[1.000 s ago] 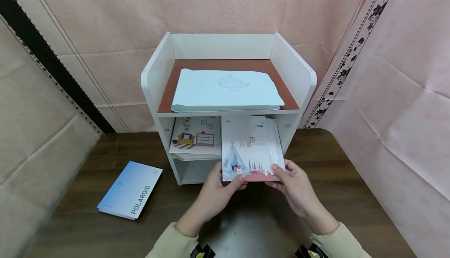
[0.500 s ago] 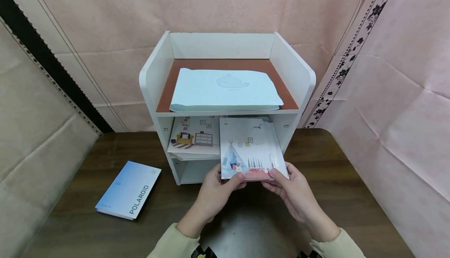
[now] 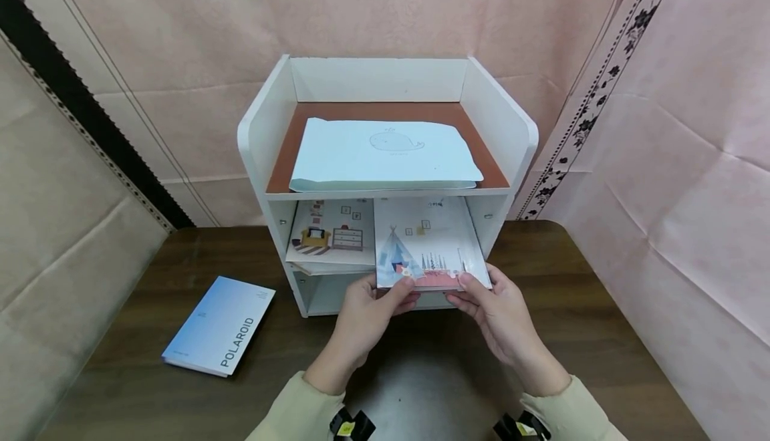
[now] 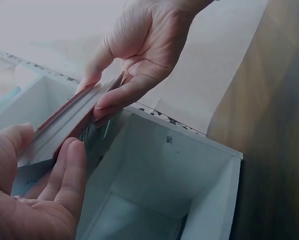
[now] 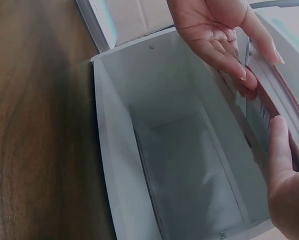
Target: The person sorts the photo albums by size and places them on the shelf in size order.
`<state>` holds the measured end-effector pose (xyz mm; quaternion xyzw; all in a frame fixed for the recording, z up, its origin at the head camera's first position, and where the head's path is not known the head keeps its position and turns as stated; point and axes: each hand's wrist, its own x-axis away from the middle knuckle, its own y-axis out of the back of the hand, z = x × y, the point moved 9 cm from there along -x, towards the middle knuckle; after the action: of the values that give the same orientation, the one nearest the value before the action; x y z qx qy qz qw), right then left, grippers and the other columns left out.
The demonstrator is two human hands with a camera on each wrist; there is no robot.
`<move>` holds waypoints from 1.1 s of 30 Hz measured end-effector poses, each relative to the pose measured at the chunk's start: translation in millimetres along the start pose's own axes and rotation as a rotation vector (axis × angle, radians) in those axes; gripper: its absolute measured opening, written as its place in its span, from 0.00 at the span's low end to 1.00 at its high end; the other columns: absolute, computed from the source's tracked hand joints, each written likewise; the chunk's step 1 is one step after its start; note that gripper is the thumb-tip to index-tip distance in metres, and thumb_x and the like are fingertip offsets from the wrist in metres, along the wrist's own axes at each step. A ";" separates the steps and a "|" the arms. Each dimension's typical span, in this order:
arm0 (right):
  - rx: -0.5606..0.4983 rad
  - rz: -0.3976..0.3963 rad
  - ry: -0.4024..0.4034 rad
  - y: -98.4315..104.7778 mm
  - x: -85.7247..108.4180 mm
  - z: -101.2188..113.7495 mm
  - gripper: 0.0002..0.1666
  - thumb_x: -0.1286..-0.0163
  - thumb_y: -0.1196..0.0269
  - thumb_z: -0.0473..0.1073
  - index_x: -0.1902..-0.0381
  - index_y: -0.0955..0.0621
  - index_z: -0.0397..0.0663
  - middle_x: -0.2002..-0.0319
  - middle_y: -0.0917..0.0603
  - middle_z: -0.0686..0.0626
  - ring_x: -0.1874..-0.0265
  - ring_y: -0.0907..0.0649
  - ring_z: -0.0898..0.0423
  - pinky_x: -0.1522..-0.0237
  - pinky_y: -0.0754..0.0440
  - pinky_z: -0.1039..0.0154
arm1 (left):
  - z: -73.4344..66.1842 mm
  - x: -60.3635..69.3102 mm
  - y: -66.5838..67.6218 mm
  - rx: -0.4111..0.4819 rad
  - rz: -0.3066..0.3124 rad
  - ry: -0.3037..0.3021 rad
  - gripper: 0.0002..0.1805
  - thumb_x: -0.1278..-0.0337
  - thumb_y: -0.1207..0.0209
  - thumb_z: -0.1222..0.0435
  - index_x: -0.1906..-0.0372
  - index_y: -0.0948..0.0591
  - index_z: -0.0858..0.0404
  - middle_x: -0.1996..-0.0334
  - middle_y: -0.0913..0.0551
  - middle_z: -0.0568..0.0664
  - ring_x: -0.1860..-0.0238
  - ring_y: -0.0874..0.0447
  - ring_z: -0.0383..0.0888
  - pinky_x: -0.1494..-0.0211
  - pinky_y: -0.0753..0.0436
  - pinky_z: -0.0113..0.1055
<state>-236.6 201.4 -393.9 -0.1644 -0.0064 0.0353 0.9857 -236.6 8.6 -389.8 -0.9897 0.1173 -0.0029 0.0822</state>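
Both hands grip a white notebook (image 3: 430,247) with a blue tent and a pink strip on its cover. The left hand (image 3: 367,314) pinches its front left corner, thumb on top and fingers beneath. At the front right corner the right hand (image 3: 502,317) holds it the same way. The notebook's far part lies inside the middle compartment of a white shelf unit (image 3: 388,77), under the upper board. Left of it in that compartment lies another book (image 3: 333,234) with furniture drawings. Both wrist views show the page edges (image 4: 64,120) between the hands.
A pale blue notebook (image 3: 388,154) with a whale drawing lies on the brown top shelf. A blue POLAROID book (image 3: 219,326) lies on the wooden table (image 3: 445,394) at left. Pink cloth (image 3: 385,7) hangs behind the shelf.
Both hands have moved forward with the tent-cover notebook, and it sits deeper in the middle compartment. The other books stay where they were.
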 end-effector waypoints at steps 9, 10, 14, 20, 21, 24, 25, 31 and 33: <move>-0.064 -0.066 -0.029 3.8 1.0 -13.6 0.31 0.31 0.37 0.46 0.42 0.34 0.30 0.60 0.15 0.41 0.63 0.14 0.52 0.52 0.19 0.54 | 16.0 -6.7 -2.4 0.103 0.013 0.099 0.31 0.42 0.36 0.49 0.47 0.25 0.70 0.58 0.15 0.62 0.57 0.14 0.52 0.52 0.17 0.39; -0.071 -0.065 -0.029 3.4 1.6 -14.2 0.30 0.31 0.37 0.46 0.43 0.34 0.30 0.61 0.15 0.41 0.62 0.13 0.52 0.52 0.19 0.54 | 16.1 -6.8 -2.7 0.110 0.013 0.098 0.31 0.42 0.37 0.49 0.46 0.25 0.70 0.58 0.15 0.63 0.57 0.14 0.52 0.53 0.17 0.39; -0.091 -0.061 -0.023 1.9 3.5 -14.8 0.26 0.30 0.38 0.45 0.46 0.33 0.29 0.62 0.14 0.41 0.61 0.13 0.51 0.52 0.19 0.54 | 15.3 -6.8 -3.1 0.114 0.010 0.087 0.31 0.41 0.38 0.48 0.46 0.25 0.70 0.56 0.16 0.64 0.57 0.14 0.52 0.53 0.17 0.39; -0.079 -0.065 -0.018 0.5 2.6 -15.0 0.27 0.29 0.39 0.46 0.46 0.31 0.29 0.61 0.15 0.41 0.61 0.14 0.51 0.52 0.19 0.54 | 13.7 -6.8 -2.8 0.140 0.021 0.063 0.29 0.35 0.43 0.48 0.45 0.25 0.71 0.56 0.16 0.64 0.55 0.15 0.57 0.52 0.17 0.42; -0.075 -0.068 -0.019 0.5 2.3 -15.1 0.27 0.30 0.38 0.47 0.46 0.31 0.29 0.62 0.15 0.41 0.61 0.14 0.50 0.52 0.19 0.54 | 13.4 -6.7 -2.0 0.142 0.021 0.057 0.29 0.34 0.44 0.48 0.45 0.25 0.71 0.56 0.16 0.64 0.55 0.15 0.58 0.52 0.17 0.42; -0.065 -0.075 -0.024 0.0 1.4 -15.7 0.28 0.30 0.38 0.47 0.46 0.31 0.29 0.62 0.15 0.41 0.61 0.14 0.50 0.52 0.19 0.53 | 13.9 -5.8 1.6 0.140 0.007 0.056 0.29 0.34 0.44 0.47 0.47 0.24 0.71 0.57 0.15 0.63 0.56 0.15 0.56 0.53 0.17 0.42; -0.063 -0.076 -0.025 -0.2 1.3 -15.8 0.28 0.30 0.38 0.48 0.46 0.30 0.29 0.62 0.15 0.41 0.61 0.14 0.50 0.52 0.19 0.54 | 14.2 -5.3 2.7 0.140 0.002 0.057 0.29 0.34 0.44 0.47 0.47 0.24 0.71 0.57 0.15 0.64 0.56 0.14 0.56 0.53 0.17 0.42; -0.055 -0.081 -0.025 -0.6 1.2 -15.1 0.28 0.30 0.38 0.48 0.45 0.30 0.30 0.62 0.15 0.41 0.61 0.14 0.51 0.52 0.19 0.54 | 13.5 -3.5 5.5 0.130 -0.010 0.040 0.30 0.34 0.45 0.46 0.48 0.23 0.70 0.58 0.15 0.63 0.56 0.15 0.56 0.53 0.17 0.41; -0.049 -0.080 -0.022 -1.1 0.5 -14.4 0.28 0.30 0.38 0.48 0.45 0.30 0.30 0.61 0.15 0.41 0.60 0.14 0.51 0.51 0.19 0.54 | 12.3 -4.1 6.0 0.119 -0.011 0.024 0.30 0.35 0.45 0.45 0.48 0.22 0.71 0.57 0.15 0.64 0.56 0.15 0.57 0.53 0.17 0.41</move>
<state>-235.7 195.8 -407.2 -0.1875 -0.0248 -0.0023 0.9819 -241.7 5.7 -402.8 -0.9836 0.1122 -0.0223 0.1393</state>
